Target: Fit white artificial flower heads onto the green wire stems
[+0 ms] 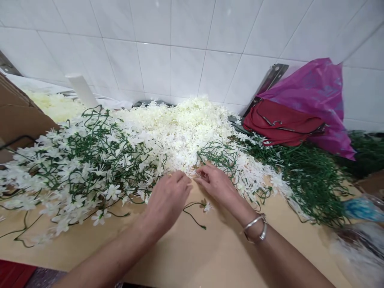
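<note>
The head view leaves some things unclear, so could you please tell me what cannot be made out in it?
All in the head view:
Left hand: its own back hides anything it may hold.
Right hand: anything it may hold is too small to identify.
Cardboard: cut off by the left edge.
Plastic bag: blurred, contents unclear.

I operate over a table (207,260) with a tiled wall (192,32) behind its far side. On the table, I locate a heap of stemmed flowers (90,164) at left, a heap of loose blossoms (192,120) at far centre and a pile of stems (315,192) at right. At the left edge, I register a cardboard box (21,108). At far right, a purse (285,122) sits before a plastic bag (321,86). One sprig (195,216) lies between the left hand (169,196) and right hand (216,184).
</note>
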Action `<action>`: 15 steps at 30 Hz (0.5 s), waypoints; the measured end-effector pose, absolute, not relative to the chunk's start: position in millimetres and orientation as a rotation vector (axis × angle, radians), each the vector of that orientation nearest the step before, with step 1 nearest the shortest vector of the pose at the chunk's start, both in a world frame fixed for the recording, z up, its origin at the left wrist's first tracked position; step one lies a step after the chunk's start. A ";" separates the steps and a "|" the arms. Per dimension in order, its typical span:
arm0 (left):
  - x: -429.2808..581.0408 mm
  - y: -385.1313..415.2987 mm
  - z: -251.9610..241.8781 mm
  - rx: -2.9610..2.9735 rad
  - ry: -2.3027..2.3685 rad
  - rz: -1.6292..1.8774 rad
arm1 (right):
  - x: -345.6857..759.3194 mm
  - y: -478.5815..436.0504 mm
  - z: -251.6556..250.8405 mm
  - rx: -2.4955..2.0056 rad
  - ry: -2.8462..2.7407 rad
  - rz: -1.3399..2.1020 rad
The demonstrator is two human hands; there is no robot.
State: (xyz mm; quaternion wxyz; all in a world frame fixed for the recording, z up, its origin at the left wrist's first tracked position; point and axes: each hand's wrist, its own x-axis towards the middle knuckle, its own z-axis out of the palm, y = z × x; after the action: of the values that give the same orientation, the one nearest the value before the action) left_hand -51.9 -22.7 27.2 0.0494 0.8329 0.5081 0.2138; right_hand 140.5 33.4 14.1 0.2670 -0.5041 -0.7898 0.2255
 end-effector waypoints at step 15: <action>-57.4 17.6 14.4 2.403 1.578 1.265 | 166.3 20.4 1.9 -1.219 -1.759 0.540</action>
State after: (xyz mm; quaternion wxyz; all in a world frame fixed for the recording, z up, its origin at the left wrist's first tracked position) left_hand -57.4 17.6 14.4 0.0005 0.7650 0.5025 0.4028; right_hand 166.3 20.4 1.9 0.4503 -0.4931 -0.7116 0.2184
